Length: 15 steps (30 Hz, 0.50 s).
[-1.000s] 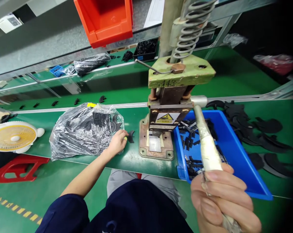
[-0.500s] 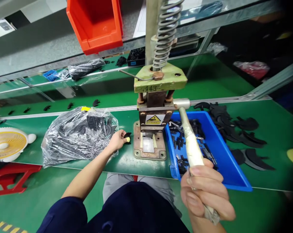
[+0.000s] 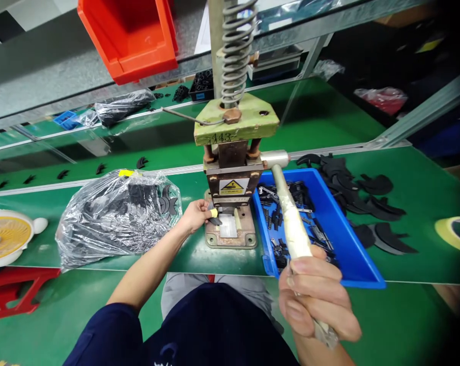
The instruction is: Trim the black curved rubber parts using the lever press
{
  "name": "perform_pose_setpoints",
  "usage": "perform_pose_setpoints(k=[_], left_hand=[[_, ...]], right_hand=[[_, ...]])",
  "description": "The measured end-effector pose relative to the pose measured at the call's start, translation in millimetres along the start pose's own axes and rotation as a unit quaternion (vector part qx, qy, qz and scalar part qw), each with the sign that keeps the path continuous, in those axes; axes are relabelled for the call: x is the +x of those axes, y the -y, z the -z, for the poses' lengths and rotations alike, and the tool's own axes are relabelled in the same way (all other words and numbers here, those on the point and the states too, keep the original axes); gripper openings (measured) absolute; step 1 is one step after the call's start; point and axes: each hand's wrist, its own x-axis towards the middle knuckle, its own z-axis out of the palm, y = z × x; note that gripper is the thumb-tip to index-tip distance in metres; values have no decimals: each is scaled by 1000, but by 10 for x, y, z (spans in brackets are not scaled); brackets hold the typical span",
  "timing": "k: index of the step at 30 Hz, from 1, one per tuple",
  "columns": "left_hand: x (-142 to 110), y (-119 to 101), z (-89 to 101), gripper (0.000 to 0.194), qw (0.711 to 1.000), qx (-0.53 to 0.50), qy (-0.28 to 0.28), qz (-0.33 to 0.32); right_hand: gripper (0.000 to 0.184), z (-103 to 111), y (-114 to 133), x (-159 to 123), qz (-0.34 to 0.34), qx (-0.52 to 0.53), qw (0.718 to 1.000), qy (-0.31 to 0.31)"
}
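Observation:
My left hand [image 3: 195,215] pinches a small dark curved piece [image 3: 215,221] at the left side of the press base [image 3: 211,239]. Yellow wrap shows on one of its fingertips. My right hand [image 3: 319,297] is closed round the tape-wrapped lever handle [image 3: 296,229] of the hand press [image 3: 233,170]. A bright metal plate [image 3: 227,226] lies on the base below the press head, right of the dark piece. The pinched piece is partly hidden by my fingers.
A clear bag of dark curved pieces [image 3: 111,223] lies to the left. Right of the press stands a blue bin [image 3: 348,254] with small black parts. Loose black curved pieces [image 3: 344,178] and a yellow tape roll [image 3: 446,231] lie farther right. An orange bin [image 3: 138,71] sits above.
My left hand has moved right with the dark piece, from beside the press to the edge of its base. My right hand still grips the lever. The view has shifted slightly.

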Motion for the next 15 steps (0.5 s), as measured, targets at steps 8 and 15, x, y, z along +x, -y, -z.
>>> perform_pose_setpoints(k=[8,15], left_hand=[[-23,-71,-20,24,998,58,2,21],[-21,-223,-52,24,983,117,-2,138]], right_hand=[[18,103,25,-45,-14,-12,999,40],[21,85,43,-61,-39,-8,999,30]])
